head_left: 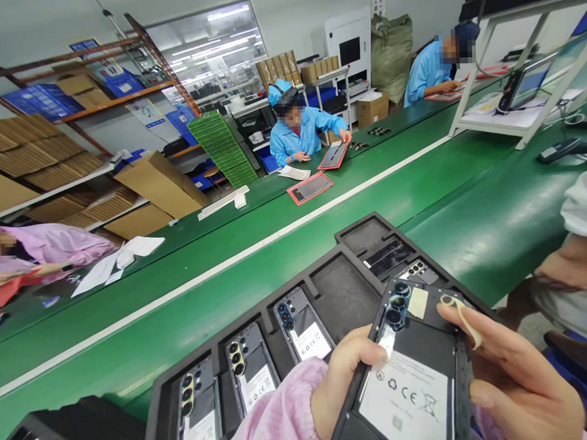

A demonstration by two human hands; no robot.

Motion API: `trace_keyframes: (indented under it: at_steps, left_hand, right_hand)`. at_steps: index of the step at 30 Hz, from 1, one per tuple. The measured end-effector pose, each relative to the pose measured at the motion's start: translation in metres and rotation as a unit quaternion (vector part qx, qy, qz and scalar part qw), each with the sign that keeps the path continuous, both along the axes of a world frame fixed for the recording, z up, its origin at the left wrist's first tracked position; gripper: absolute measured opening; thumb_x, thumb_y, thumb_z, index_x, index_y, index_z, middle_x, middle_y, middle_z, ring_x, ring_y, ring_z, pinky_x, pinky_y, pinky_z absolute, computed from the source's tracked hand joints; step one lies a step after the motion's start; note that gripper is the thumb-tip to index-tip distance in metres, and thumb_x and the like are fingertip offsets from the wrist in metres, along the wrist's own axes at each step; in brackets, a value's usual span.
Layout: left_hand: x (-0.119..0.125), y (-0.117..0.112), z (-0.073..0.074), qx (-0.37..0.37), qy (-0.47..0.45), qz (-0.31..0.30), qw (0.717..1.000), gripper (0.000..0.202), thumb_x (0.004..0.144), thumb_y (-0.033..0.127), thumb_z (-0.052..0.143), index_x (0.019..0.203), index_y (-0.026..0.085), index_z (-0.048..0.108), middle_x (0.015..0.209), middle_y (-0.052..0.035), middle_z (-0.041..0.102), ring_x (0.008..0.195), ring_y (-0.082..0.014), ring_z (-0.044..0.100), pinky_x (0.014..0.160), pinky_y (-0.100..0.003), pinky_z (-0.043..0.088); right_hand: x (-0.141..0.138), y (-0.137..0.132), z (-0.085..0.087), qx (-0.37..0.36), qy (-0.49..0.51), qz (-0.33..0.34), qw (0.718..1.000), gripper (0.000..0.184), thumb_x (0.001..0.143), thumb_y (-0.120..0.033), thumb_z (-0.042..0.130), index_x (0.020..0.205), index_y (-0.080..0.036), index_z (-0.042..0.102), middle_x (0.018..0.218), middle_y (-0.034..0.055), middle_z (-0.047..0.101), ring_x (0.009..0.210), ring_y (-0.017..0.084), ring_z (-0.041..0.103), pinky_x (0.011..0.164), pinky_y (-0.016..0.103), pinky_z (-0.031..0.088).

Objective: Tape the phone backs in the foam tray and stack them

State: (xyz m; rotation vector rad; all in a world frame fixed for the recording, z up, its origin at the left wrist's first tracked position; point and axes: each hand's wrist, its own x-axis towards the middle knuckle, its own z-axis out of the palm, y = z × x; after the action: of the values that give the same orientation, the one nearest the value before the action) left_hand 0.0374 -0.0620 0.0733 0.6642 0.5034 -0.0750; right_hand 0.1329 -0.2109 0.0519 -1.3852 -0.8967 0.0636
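Note:
A smartphone without its back cover (400,377) is tilted towards me close to the camera. Its camera lenses, a pale yellow square and a white battery label show. My left hand (344,378) grips its left edge, thumb over the label's corner. At the right edge is my right hand (525,372), with one fingertip on the top corner and another digit against the side. A thin cream loop (463,320) lies at that upper fingertip; I cannot tell what it is. Behind the phone, a black foam tray (341,286) holds several similar open phones (304,325) in its slots.
A green conveyor belt (256,260) with a white line runs diagonally past the tray. Across it, a person in blue (300,130) handles a red-framed panel (334,154). Another black tray (74,426) stands lower left. A person's bare arm (572,268) is close at right.

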Motion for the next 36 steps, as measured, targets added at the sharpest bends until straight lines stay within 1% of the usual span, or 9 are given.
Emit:
trace_keyframes:
  at_steps: [4, 7, 11, 20, 24, 27, 30, 33, 36]
  left_hand:
    - [0.0, -0.003, 0.005, 0.018, -0.015, -0.017, 1.0, 0.021, 0.048, 0.021, 0.054, 0.065, 0.011, 0.06, 0.053, 0.0012, 0.048, 0.046, -0.0089, 0.041, 0.046, -0.022, 0.028]
    - [-0.001, -0.006, 0.001, 0.035, -0.029, -0.024, 0.999, 0.028, 0.048, 0.021, 0.055, 0.073, 0.011, 0.061, 0.054, 0.002, 0.047, 0.045, -0.0081, 0.039, 0.045, -0.021, 0.026]
    - [0.0, -0.01, -0.006, 0.066, -0.035, -0.016, 0.997, 0.029, 0.046, 0.022, 0.056, 0.073, 0.012, 0.059, 0.054, 0.0013, 0.049, 0.048, -0.01, 0.042, 0.045, -0.02, 0.029]
    - [0.001, -0.016, -0.015, 0.094, -0.039, -0.002, 0.995, 0.03, 0.047, 0.018, 0.055, 0.076, 0.015, 0.058, 0.059, 0.0018, 0.055, 0.046, -0.0087, 0.045, 0.045, -0.019, 0.034]
    - [-0.001, -0.017, -0.016, 0.107, -0.039, 0.014, 0.993, 0.028, 0.052, 0.025, 0.064, 0.078, 0.014, 0.061, 0.062, 0.0004, 0.056, 0.052, -0.0096, 0.046, 0.051, -0.02, 0.037]
    - [-0.005, -0.017, -0.018, 0.121, -0.032, 0.033, 0.992, 0.037, 0.059, 0.043, 0.071, 0.078, 0.012, 0.064, 0.061, -0.0014, 0.056, 0.056, -0.0116, 0.048, 0.056, -0.023, 0.038]
    - [-0.01, -0.015, -0.023, 0.124, -0.011, 0.067, 0.99, 0.051, 0.057, 0.059, 0.072, 0.073, 0.011, 0.066, 0.059, -0.0023, 0.055, 0.055, -0.0118, 0.047, 0.057, -0.024, 0.036]
    - [-0.016, -0.012, -0.027, 0.107, 0.001, 0.101, 0.989, 0.052, 0.054, 0.059, 0.074, 0.069, 0.01, 0.066, 0.057, -0.0025, 0.056, 0.054, -0.0117, 0.046, 0.057, -0.024, 0.035]
    - [-0.019, -0.009, -0.03, 0.075, -0.009, 0.121, 0.99, 0.047, 0.057, 0.054, 0.073, 0.068, 0.009, 0.067, 0.055, -0.0038, 0.057, 0.052, -0.0125, 0.049, 0.053, -0.023, 0.034]
  right_hand:
    - [0.005, -0.004, -0.009, 0.005, 0.004, 0.016, 1.0, 0.04, 0.088, -0.036, 0.057, 0.127, -0.033, 0.05, 0.115, 0.0038, 0.061, 0.103, 0.026, 0.057, 0.086, 0.031, 0.053]
    - [0.008, -0.005, -0.012, 0.007, -0.006, 0.029, 1.0, 0.04, 0.089, -0.033, 0.056, 0.128, -0.034, 0.049, 0.116, 0.0009, 0.06, 0.104, 0.022, 0.057, 0.086, 0.023, 0.051]
    - [0.012, -0.004, -0.012, 0.008, -0.027, 0.032, 0.999, 0.04, 0.09, -0.03, 0.055, 0.129, -0.033, 0.048, 0.118, -0.0013, 0.059, 0.106, 0.018, 0.056, 0.087, 0.018, 0.049]
    - [0.016, -0.003, -0.019, 0.007, -0.059, 0.016, 0.998, 0.042, 0.09, -0.021, 0.054, 0.13, -0.032, 0.047, 0.116, 0.0008, 0.06, 0.103, 0.021, 0.057, 0.085, 0.025, 0.052]
    - [0.017, -0.003, -0.021, 0.0, -0.058, 0.02, 0.998, 0.046, 0.088, -0.016, 0.054, 0.13, -0.031, 0.047, 0.116, 0.0007, 0.06, 0.102, 0.021, 0.058, 0.085, 0.024, 0.052]
    - [0.015, 0.0, -0.023, -0.009, -0.056, 0.043, 0.997, 0.05, 0.086, -0.012, 0.053, 0.132, -0.031, 0.045, 0.118, 0.0, 0.059, 0.103, 0.02, 0.058, 0.086, 0.022, 0.051]
    - [0.011, 0.005, -0.024, -0.026, -0.052, 0.072, 0.996, 0.053, 0.085, -0.01, 0.052, 0.133, -0.031, 0.044, 0.119, -0.0006, 0.058, 0.104, 0.019, 0.057, 0.088, 0.022, 0.049]
    - [0.008, 0.012, -0.023, -0.043, -0.062, 0.09, 0.993, 0.055, 0.084, -0.009, 0.05, 0.134, -0.032, 0.042, 0.12, 0.0002, 0.058, 0.106, 0.019, 0.057, 0.091, 0.025, 0.047]
    - [0.007, 0.019, -0.019, -0.064, -0.113, 0.093, 0.987, 0.052, 0.086, -0.017, 0.053, 0.135, -0.031, 0.041, 0.118, 0.0005, 0.059, 0.103, 0.019, 0.059, 0.089, 0.024, 0.048]
